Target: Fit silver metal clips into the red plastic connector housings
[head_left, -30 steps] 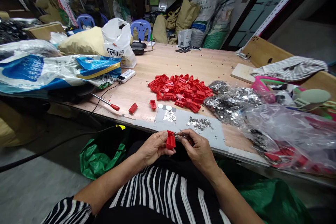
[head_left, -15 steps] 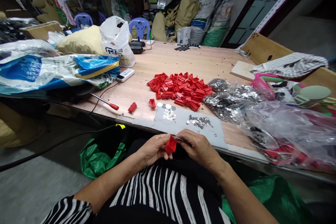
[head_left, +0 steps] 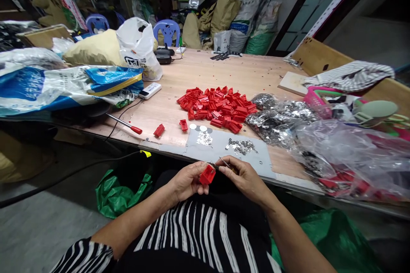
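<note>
My left hand (head_left: 187,181) is closed round a small red plastic housing (head_left: 207,174), held over my lap just below the table edge. My right hand (head_left: 241,175) pinches a thin metal tool (head_left: 224,162) whose tip points at the housing. A heap of the same red housings (head_left: 218,107) lies on the wooden table (head_left: 250,76) ahead, with two loose ones (head_left: 159,130) to its left. Small shiny metal pieces (head_left: 241,146) are scattered on a grey sheet (head_left: 265,163) right beyond my hands.
Clear bags of metal pieces (head_left: 275,119) and red parts (head_left: 349,158) fill the right side. A blue and white sack (head_left: 64,87), a white bag (head_left: 137,47), a remote (head_left: 150,90) and a red-handled screwdriver (head_left: 126,124) lie left. A green bag (head_left: 118,192) sits on the floor.
The red housing has been turned in my left hand from upright to tilted. My right hand with the thin tool stayed close against it, shifting only slightly.
</note>
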The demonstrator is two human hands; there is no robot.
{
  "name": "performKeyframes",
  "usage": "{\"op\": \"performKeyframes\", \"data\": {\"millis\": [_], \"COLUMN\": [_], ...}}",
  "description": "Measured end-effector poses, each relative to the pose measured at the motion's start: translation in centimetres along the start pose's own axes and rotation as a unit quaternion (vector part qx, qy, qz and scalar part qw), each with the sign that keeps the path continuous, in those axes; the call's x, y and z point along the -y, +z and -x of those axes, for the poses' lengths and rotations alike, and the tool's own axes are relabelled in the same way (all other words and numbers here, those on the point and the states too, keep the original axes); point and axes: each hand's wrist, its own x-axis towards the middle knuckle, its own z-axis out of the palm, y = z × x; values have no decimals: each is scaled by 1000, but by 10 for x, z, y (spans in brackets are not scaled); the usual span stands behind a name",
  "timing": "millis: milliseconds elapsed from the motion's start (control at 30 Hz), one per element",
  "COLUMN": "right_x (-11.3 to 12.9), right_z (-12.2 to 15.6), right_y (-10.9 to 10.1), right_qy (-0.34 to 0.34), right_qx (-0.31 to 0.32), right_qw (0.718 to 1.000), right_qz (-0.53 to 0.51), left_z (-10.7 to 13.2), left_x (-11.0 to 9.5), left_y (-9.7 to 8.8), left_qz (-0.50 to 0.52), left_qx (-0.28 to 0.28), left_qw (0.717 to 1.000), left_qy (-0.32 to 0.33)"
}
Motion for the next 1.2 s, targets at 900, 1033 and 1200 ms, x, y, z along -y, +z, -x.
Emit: {"op": "performKeyframes", "data": {"millis": [900,1033,1200], "right_x": [-24,-25,-24], "right_z": [-19,-17,-11], "right_y": [33,36,36], "right_qy": [59,60,98], "right_qx": [25,11,32], "right_qw": [975,972,960], "right_qz": [-212,-226,-262], "left_z": [7,13,9], "left_x": [-6,-4,0], "left_y": [-11,-12,-10], "left_qz": [-240,-471,-553], "left_qx": [-57,-74,-94], "left_qw": [961,808,704], "left_qy": [124,347,436]}}
